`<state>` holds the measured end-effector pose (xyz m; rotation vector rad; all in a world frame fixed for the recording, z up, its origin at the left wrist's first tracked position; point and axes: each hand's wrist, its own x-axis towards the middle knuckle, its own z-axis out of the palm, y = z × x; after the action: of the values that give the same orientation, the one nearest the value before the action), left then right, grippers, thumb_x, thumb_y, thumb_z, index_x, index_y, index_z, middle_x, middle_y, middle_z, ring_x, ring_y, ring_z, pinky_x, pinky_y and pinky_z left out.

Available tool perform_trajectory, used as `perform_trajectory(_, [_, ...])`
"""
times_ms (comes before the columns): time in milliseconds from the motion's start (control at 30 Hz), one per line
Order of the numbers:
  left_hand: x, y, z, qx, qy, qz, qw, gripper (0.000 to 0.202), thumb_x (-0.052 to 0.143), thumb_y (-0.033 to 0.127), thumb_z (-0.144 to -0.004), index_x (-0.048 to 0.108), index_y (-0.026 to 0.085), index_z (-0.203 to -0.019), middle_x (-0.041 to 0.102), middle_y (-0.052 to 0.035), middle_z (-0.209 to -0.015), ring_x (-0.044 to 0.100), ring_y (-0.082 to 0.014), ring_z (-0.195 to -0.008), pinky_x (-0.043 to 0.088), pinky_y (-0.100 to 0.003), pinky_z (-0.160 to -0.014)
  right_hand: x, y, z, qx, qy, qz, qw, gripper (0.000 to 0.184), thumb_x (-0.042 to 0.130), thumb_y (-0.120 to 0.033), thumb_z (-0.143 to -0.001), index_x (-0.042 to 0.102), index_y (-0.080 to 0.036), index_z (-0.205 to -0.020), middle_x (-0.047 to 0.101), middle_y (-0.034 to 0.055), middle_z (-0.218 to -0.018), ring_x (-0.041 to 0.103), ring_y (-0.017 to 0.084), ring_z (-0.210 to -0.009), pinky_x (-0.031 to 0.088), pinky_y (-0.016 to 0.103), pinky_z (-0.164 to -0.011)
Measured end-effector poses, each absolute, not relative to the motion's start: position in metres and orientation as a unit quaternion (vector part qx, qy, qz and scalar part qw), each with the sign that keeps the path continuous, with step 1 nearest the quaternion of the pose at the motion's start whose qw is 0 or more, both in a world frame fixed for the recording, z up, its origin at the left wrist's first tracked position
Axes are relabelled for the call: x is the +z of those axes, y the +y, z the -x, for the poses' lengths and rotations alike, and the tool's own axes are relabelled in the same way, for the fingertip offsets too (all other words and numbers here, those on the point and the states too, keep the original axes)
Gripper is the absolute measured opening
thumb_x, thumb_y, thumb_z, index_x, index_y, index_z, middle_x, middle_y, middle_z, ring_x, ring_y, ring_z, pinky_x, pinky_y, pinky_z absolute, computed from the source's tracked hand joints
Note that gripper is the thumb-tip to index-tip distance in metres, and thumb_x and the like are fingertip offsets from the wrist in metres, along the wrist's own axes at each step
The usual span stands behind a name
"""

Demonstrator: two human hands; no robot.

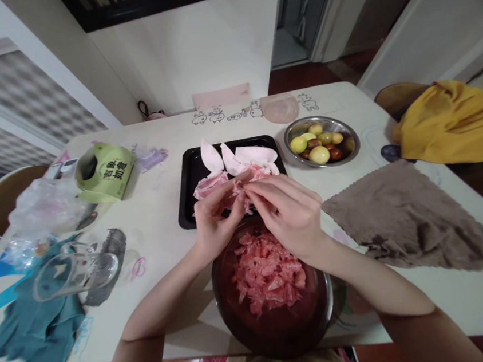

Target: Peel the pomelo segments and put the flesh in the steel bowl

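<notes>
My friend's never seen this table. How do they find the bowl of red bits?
On the white table, find the black tray. In front of it, at the table's near edge, sits the big bowl. It holds red bits; the small bowl holds yellow and brown fruit.

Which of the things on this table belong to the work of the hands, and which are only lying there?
Seem to belong to the work:
pinkish piece, between left hand and right hand
large bowl, with red pulp
black tray, with pale peels

Seem only lying about:
fruit bowl
brown cloth
teal cloth
glass pitcher
green container
plastic bag
</notes>
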<state>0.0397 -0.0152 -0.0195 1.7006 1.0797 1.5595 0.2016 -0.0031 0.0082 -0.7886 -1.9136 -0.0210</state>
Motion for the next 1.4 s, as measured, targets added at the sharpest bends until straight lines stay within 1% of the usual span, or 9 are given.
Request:
perform_trajectory(167, [-0.015,-0.02,-0.045,0.599,0.407,-0.611,0.318,0.033,0.065,0.028,-0.098,0.065,0.02,-0.131,0.07,-0.0128,-0.136,0.071,-0.0215,-0.121,0.062,-0.036,-0.102,-0.005,-0.001,-0.196,-0.112,-0.808,0.292,0.499,0.021,0.065,-0.009,-0.094,0.07,-0.012,-0.114,0.08,0.0091,-0.104,0.077,0.019,-0.095,0.064,0.031,-0.088])
perform_trajectory(333, [-0.016,-0.025,-0.052,0.581,0.422,-0.637,0.28,0.036,0.05,0.029,-0.106,0.058,0.024,-0.141,0.064,-0.0113,-0.144,0.063,-0.0213,-0.132,0.055,-0.038,-0.111,-0.01,0.005,-0.197,-0.167,-0.804,0.237,0.519,0.025,0.063,-0.01,-0.095,0.071,-0.012,-0.118,0.081,0.0094,-0.109,0.077,0.02,-0.103,0.065,0.03,-0.092])
perform_trajectory(433, [-0.018,-0.024,-0.054,0.584,0.418,-0.653,0.239,0.035,0.047,0.027,-0.107,0.058,0.022,-0.139,0.068,-0.0108,-0.137,0.067,-0.0186,-0.125,0.054,-0.034,-0.109,-0.009,0.006,-0.198,-0.182,-0.804,0.239,0.513,0.023,0.064,-0.011,-0.095,0.073,-0.014,-0.115,0.081,0.0071,-0.106,0.078,0.02,-0.099,0.065,0.029,-0.09])
perform_trajectory(600, [-0.018,-0.022,-0.053,0.595,0.397,-0.663,0.222,0.028,0.049,0.026,-0.106,0.062,0.02,-0.13,0.072,-0.0103,-0.127,0.071,-0.0176,-0.112,0.057,-0.031,-0.101,-0.007,0.003,-0.198,-0.167,-0.798,0.245,0.525,0.02,0.069,-0.013,-0.092,0.074,-0.013,-0.111,0.082,0.0077,-0.098,0.077,0.02,-0.09,0.065,0.031,-0.083])
perform_trajectory(833, [-0.016,-0.026,-0.054,0.587,0.387,-0.651,0.286,0.028,0.049,0.025,-0.106,0.064,0.021,-0.128,0.071,-0.0087,-0.127,0.068,-0.0194,-0.119,0.053,-0.035,-0.107,0.0,0.0,-0.197,-0.105,-0.779,0.277,0.553,0.014,0.071,-0.01,-0.09,0.074,-0.013,-0.103,0.081,0.0085,-0.091,0.075,0.02,-0.082,0.063,0.032,-0.08])
perform_trajectory(1000, [-0.014,-0.027,-0.055,0.588,0.388,-0.655,0.271,0.03,0.049,0.025,-0.106,0.065,0.021,-0.131,0.07,-0.0093,-0.131,0.065,-0.0204,-0.125,0.052,-0.038,-0.111,0.001,0.002,-0.194,-0.063,-0.761,0.284,0.58,0.014,0.071,-0.008,-0.089,0.072,-0.015,-0.102,0.08,0.0079,-0.09,0.075,0.02,-0.084,0.063,0.032,-0.082])
perform_trajectory(1167, [-0.015,-0.028,-0.053,0.595,0.393,-0.632,0.304,0.04,0.045,0.026,-0.107,0.055,0.026,-0.146,0.058,-0.008,-0.152,0.057,-0.0236,-0.14,0.049,-0.044,-0.119,-0.001,0.005,-0.195,-0.088,-0.792,0.273,0.539,0.021,0.07,-0.007,-0.089,0.072,-0.015,-0.108,0.08,0.0076,-0.098,0.075,0.02,-0.09,0.062,0.032,-0.087])
perform_trajectory(1300, [-0.017,-0.027,-0.052,0.569,0.398,-0.664,0.276,0.049,0.041,0.025,-0.108,0.041,0.03,-0.157,0.053,-0.0073,-0.157,0.052,-0.0256,-0.145,0.042,-0.052,-0.125,0.002,0.001,-0.199,-0.145,-0.814,0.288,0.482,0.026,0.071,-0.009,-0.089,0.071,-0.013,-0.115,0.08,0.0077,-0.105,0.075,0.02,-0.091,0.061,0.031,-0.085])
perform_trajectory(1400, [-0.018,-0.026,-0.052,0.554,0.389,-0.696,0.239,0.051,0.041,0.022,-0.108,0.038,0.029,-0.159,0.054,-0.0082,-0.156,0.054,-0.0236,-0.144,0.046,-0.048,-0.123,0.005,-0.003,-0.201,-0.139,-0.814,0.295,0.48,0.02,0.071,-0.01,-0.09,0.072,-0.012,-0.11,0.08,0.0076,-0.101,0.074,0.02,-0.088,0.061,0.032,-0.083])
